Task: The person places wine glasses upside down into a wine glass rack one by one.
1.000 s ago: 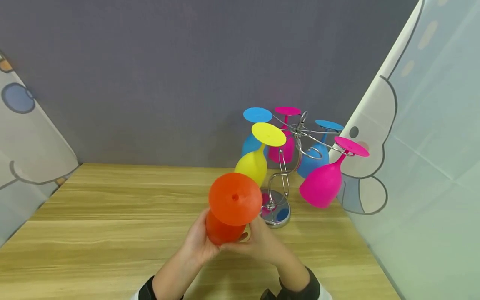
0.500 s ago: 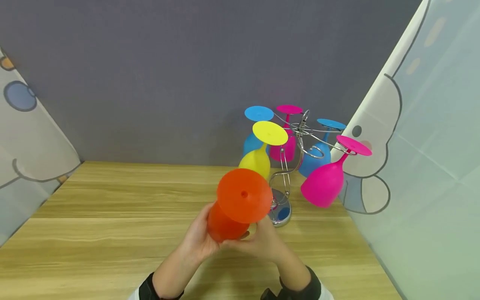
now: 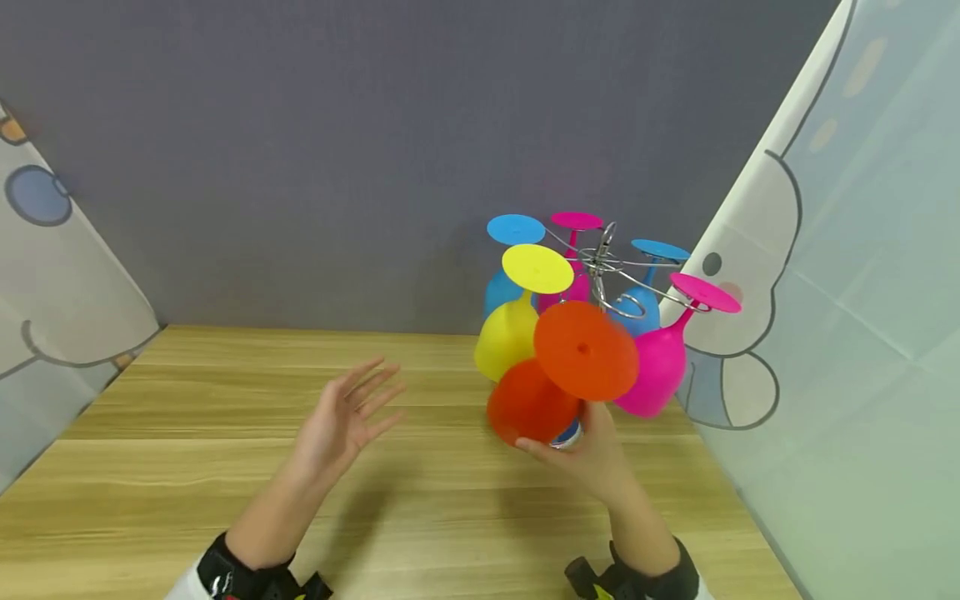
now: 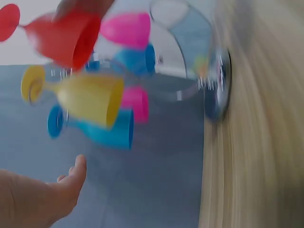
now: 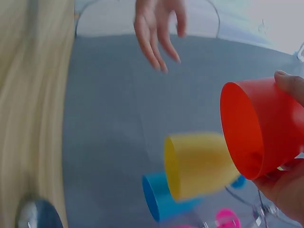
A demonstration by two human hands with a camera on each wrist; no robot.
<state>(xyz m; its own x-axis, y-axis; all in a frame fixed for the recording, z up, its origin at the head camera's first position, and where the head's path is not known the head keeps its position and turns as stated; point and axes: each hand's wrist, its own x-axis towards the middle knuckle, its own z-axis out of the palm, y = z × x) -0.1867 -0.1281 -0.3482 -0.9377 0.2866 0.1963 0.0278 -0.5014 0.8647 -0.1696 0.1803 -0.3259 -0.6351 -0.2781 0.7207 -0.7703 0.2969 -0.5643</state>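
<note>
An orange-red wine goblet (image 3: 528, 406), upside down and tilted with its foot up, is gripped round the bowl by my right hand (image 3: 596, 462). In the right wrist view the thumb and fingers hold the goblet (image 5: 280, 118) near its open rim. My left hand (image 3: 341, 421) is held in the air to the left, fingers spread, touching nothing. Just behind the goblet stands a chrome glass rack (image 3: 600, 265). From its arms hang a yellow goblet (image 3: 510, 337), pink goblets (image 3: 652, 375) and blue goblets (image 3: 501, 290), all upside down.
The rack's round chrome base (image 4: 218, 85) stands on the wooden table (image 3: 225, 450). A grey backdrop (image 3: 300, 167) rises at the table's rear edge. A printed cloth wall (image 3: 847, 375) closes the right side, near the pink goblet.
My left hand has let go of the orange-red goblet and drawn away left, fingers opening. My right hand has carried the goblet right and forward, to the front of the rack.
</note>
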